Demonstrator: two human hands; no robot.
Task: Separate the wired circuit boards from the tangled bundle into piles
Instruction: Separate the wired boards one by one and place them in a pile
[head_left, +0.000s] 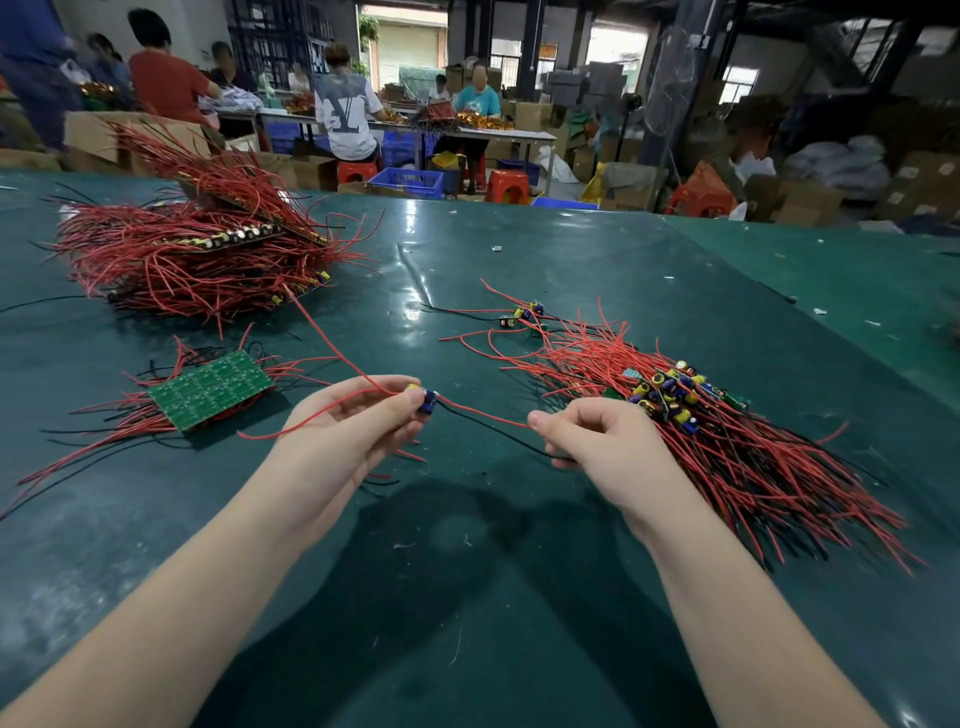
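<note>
L hand (358, 415) pinches one small wired board (427, 401) at its fingertips, blue capacitor showing, held just above the green desk (519, 597) w/ its red leads trailing back toward the far left. R hand (597, 441) is curled, its grip closed on the board's black wire (488, 428) near the free end, while the red lead's tip reaches the thumb and forefinger; the two hands are pulled apart so the leads run nearly straight between them, probably to comb them out and check nothing else is snagged before it goes down. Just beside the R hand lies the sorted pile (691, 415): small boards clustered at one end, wires fanned the same way toward the near right (aligned like that so the next piece drops in parallel). A few loose boards (524, 314) sit further back, apart from it. Near left, a green panel (213, 389) rests copper-side up on its own wires. Far left, the big tangled bundle (197, 254) is stacked high, so plenty remains to sort. One long red lead arcs from the held board toward that bundle; can't tell whether it's caught there.
</note>
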